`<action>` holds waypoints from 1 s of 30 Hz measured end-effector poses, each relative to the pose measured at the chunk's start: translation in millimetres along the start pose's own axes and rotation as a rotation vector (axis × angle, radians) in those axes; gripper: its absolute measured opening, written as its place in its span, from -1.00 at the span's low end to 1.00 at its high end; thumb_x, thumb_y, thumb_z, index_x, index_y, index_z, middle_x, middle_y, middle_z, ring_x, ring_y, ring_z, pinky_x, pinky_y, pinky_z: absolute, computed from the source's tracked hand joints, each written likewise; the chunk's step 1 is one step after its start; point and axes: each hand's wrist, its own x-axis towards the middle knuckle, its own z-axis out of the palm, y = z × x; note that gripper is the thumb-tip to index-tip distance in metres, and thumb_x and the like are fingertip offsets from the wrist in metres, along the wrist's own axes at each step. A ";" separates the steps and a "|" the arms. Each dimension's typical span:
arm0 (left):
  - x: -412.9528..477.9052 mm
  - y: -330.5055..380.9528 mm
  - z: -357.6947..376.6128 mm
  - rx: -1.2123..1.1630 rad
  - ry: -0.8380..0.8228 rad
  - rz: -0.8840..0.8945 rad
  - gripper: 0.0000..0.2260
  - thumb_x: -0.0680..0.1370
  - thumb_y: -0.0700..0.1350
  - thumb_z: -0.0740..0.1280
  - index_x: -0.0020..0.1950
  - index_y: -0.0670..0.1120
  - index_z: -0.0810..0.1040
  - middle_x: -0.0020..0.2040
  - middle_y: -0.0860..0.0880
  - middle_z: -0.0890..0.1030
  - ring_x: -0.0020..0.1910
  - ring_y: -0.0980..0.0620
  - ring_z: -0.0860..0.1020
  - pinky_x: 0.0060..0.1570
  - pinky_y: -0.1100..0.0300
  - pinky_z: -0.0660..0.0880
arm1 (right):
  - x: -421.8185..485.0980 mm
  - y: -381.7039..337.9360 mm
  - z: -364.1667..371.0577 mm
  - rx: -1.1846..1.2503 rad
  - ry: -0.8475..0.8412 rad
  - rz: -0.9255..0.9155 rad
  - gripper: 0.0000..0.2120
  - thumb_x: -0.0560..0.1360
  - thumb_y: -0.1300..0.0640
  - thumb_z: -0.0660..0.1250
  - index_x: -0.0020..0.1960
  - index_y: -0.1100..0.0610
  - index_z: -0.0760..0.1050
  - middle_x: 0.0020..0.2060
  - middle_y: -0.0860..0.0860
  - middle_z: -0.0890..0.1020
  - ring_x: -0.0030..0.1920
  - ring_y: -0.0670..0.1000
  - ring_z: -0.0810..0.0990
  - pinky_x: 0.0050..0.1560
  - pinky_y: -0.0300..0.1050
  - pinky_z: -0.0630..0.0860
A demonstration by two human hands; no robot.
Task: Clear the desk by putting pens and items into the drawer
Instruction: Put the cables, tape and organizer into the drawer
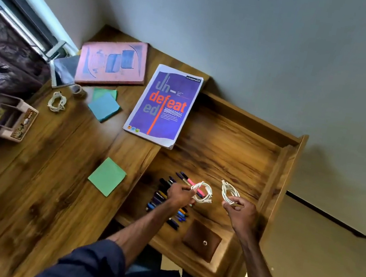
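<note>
Grey walls meet in a corner behind a wooden desk (51, 177), and a drawer (293, 160) stands pulled open at its right end. Both hands hover over the near half of the drawer. The left hand (180, 195) pinches a white cable coil (203, 193). The right hand (241, 211) pinches a second white coil (229, 193), whose long axis runs away from the fingers toward the drawer's far wall. Neither coil appears to rest on the drawer floor.

Pens (161, 194) lie in a row along the drawer's left side, directly below the left hand. A brown pouch (202, 239) sits by the near edge, between the forearms. Bare drawer floor lies just beyond both hands, toward the far wall. The right hand looks freer to set its coil down there, while the left would likely need to shift right to avoid the pens.

On the desk, a third coil (57, 101) lies well apart, toward the far left edge, nearer the left arm. Also waiting are a purple notebook (164, 106) that overhangs the drawer, a pink book (112, 62) in the far corner, and a green pad (107, 176) near the drawer's left wall.
</note>
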 end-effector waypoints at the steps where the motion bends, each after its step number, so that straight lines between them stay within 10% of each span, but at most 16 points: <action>1: 24.6 -6.6 10.6 -0.013 0.012 -0.002 -0.83 0.45 -0.11 0.55 -0.07 -0.19 0.72 -0.19 -0.23 0.72 -0.18 -0.15 0.73 -0.03 -0.08 0.67 | 1.5 3.4 -2.0 0.005 0.013 0.005 -0.76 0.36 0.16 0.61 0.00 0.13 0.69 -0.23 0.08 0.73 -0.29 0.05 0.70 -0.33 -0.19 0.52; 5: 43.2 35.4 22.0 -0.120 0.085 -0.023 -0.76 0.43 -0.19 0.58 0.00 -0.30 0.68 -0.11 -0.25 0.71 -0.14 -0.20 0.71 -0.10 -0.12 0.68 | 4.2 -2.6 -3.6 0.019 0.009 0.007 -0.81 0.38 0.18 0.59 -0.02 0.10 0.68 -0.21 0.02 0.70 -0.31 -0.06 0.65 -0.38 -0.25 0.47; 10: 45.6 83.9 -1.7 -0.181 0.225 -0.031 -0.80 0.45 -0.28 0.54 0.02 -0.31 0.66 -0.10 -0.27 0.67 -0.41 0.01 0.62 -0.55 0.36 0.50 | 29.6 -20.1 23.3 -0.010 -0.008 0.002 -0.79 0.35 0.13 0.60 -0.03 0.07 0.69 -0.32 0.02 0.70 -0.38 -0.07 0.62 -0.38 -0.26 0.39; 18: 83.7 60.8 -43.3 -0.063 0.237 -0.091 -0.72 0.57 -0.06 0.41 0.22 -0.17 0.63 0.16 -0.18 0.67 0.21 -0.17 0.62 0.24 -0.01 0.55 | 76.3 -58.1 74.5 -0.248 -0.074 -0.205 -0.76 0.36 0.11 0.60 -0.02 -0.04 0.66 -0.15 -0.05 0.69 -0.28 -0.14 0.66 -0.27 -0.13 0.63; 30: 61.5 53.5 -49.4 0.118 0.297 -0.034 -0.66 0.58 -0.09 0.40 0.30 -0.23 0.53 0.28 -0.19 0.59 0.28 -0.14 0.55 0.18 0.08 0.48 | 91.2 -57.3 112.6 -0.541 -0.168 -0.305 -0.53 0.36 0.14 0.57 0.25 0.04 0.58 0.08 0.09 0.62 0.11 0.11 0.60 0.19 -0.07 0.49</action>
